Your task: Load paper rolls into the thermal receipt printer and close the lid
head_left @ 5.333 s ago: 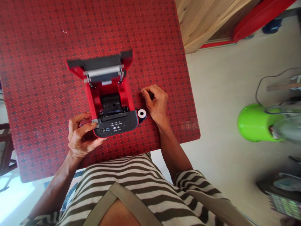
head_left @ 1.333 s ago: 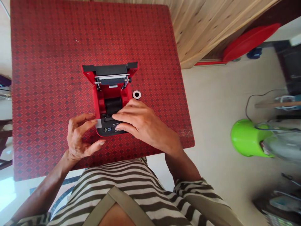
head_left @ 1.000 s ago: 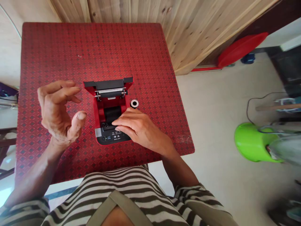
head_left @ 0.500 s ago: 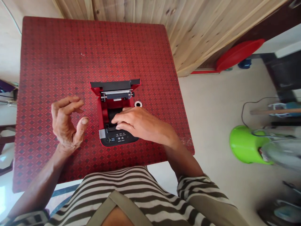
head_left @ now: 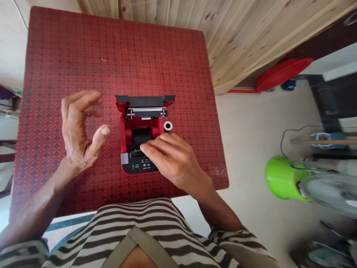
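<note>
A small red printer (head_left: 126,130) with a black front panel stands on the red patterned table (head_left: 69,63), its lid tipped open toward the far side. My right hand (head_left: 170,160) lies over the printer's front, fingers stretched flat, fingertips at the edge of the open black compartment. My left hand (head_left: 79,132) is raised above the table left of the printer, fingers loosely curled and apart, holding nothing. A small white paper roll core (head_left: 167,126) stands on the table just right of the printer, beyond my right fingers.
A wooden plank wall (head_left: 223,33) runs behind the table. On the floor to the right stand a green bucket (head_left: 281,178), a fan (head_left: 329,190) and a cable. A red basin (head_left: 281,72) leans against the wall.
My left hand lifted off the printer's left side and now hovers above the table. My right hand, earlier pinching beside the printer, came over its front. The white roll core now sits farther back.
</note>
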Available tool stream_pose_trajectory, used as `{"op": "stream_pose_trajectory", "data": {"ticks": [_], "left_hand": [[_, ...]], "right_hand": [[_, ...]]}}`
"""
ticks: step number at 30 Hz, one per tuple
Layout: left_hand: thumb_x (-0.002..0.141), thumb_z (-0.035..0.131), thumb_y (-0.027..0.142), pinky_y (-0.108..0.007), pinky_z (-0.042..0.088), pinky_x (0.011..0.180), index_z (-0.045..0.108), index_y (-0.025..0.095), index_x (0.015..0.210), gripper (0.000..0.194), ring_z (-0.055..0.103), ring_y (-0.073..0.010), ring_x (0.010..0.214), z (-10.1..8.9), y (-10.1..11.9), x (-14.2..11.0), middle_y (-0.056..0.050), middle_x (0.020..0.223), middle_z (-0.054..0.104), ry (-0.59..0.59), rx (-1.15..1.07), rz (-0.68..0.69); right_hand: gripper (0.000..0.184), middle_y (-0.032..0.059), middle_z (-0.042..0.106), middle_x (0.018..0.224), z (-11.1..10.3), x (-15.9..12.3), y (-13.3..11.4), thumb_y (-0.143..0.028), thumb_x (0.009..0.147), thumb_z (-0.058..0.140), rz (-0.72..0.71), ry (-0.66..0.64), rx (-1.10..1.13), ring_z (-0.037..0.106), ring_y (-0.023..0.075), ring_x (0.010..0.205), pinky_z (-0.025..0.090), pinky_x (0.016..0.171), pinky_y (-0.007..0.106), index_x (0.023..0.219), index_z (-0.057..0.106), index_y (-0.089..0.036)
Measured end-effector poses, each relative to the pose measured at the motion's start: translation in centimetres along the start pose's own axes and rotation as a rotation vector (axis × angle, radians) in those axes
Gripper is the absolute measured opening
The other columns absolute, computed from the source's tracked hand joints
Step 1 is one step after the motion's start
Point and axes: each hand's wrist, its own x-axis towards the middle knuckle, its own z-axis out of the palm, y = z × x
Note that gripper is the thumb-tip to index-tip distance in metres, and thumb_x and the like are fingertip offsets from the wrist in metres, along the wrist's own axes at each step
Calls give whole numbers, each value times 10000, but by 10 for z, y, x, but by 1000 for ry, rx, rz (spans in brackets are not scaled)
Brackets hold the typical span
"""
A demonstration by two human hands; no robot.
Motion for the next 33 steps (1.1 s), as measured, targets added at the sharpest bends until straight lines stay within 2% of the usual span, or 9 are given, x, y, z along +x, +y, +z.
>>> {"op": "stream_pose_trajectory", "data": {"ticks": [2, 4, 7, 11, 14, 17, 22, 27, 33], "left_hand": [[1019, 539, 691, -419, 591, 1000, 455, 206, 1587, 751, 608, -293, 1341, 2, 10, 21, -152, 1526, 521, -53, -76, 100], [1064, 471, 655, -443, 528, 1154, 358, 227, 1647, 732, 584, -268, 1418, 5, 21, 36, -119, 1586, 540, -196, -149, 134], [1086, 408, 663, -472, 523, 1165, 390, 160, 1620, 734, 661, -244, 1307, 6, 33, 39, -115, 1459, 665, -298, -135, 181], [1067, 455, 672, -469, 537, 1131, 578, 169, 1496, 673, 675, -272, 1288, 2, 37, 11, -137, 1402, 692, -318, -46, 344], [1033, 530, 674, -496, 531, 1139, 545, 213, 1541, 686, 675, -297, 1293, 3, 33, -15, -135, 1356, 700, -365, 51, 478], [992, 567, 720, -516, 549, 1095, 496, 183, 1584, 803, 682, -336, 1282, 9, 29, -32, -160, 1344, 693, -360, 150, 544], [921, 710, 693, -508, 554, 1068, 559, 134, 1520, 833, 698, -345, 1236, 16, 26, -34, -177, 1301, 701, -323, 187, 590], [913, 736, 666, -516, 578, 1031, 551, 231, 1528, 776, 710, -339, 1204, 16, 26, -33, -150, 1291, 701, -312, 187, 560], [883, 777, 646, -543, 565, 1061, 540, 177, 1542, 843, 689, -363, 1229, 17, 24, -37, -181, 1312, 682, -331, 197, 571]], "right_hand": [[190, 63, 808, 1041, 5, -7, -6, -88, 1068, 571, -19, 84, -75, 651, 181, 887, 478, 766, 350, 1084, 748, -154], [178, 64, 804, 1040, 11, -13, -11, -84, 1050, 594, -17, 142, -130, 635, 178, 864, 466, 732, 347, 1063, 756, -155], [182, 56, 786, 983, 16, -22, -17, -98, 1047, 600, 2, 192, -153, 621, 175, 861, 480, 724, 335, 1072, 769, -159], [193, 59, 779, 1001, 20, -31, -20, -142, 1059, 599, -18, 251, -140, 635, 174, 909, 512, 752, 322, 1083, 790, -156], [185, 71, 775, 1011, 23, -34, -19, -150, 1054, 615, -46, 270, -133, 639, 175, 920, 511, 737, 323, 1075, 799, -153], [175, 85, 773, 1005, 24, -34, -18, -135, 1040, 631, -58, 285, -130, 641, 182, 902, 510, 726, 332, 1087, 799, -117], [194, 72, 767, 1021, 24, -35, -17, -141, 1056, 608, -48, 265, -137, 632, 171, 899, 510, 747, 323, 1093, 798, -146], [193, 72, 764, 991, 25, -35, -18, -132, 1060, 598, -45, 270, -137, 630, 167, 874, 497, 731, 328, 1086, 790, -132], [140, 47, 799, 968, 23, -32, -15, -160, 1048, 641, -42, 308, -132, 676, 164, 864, 536, 745, 327, 1088, 774, -145]]}}
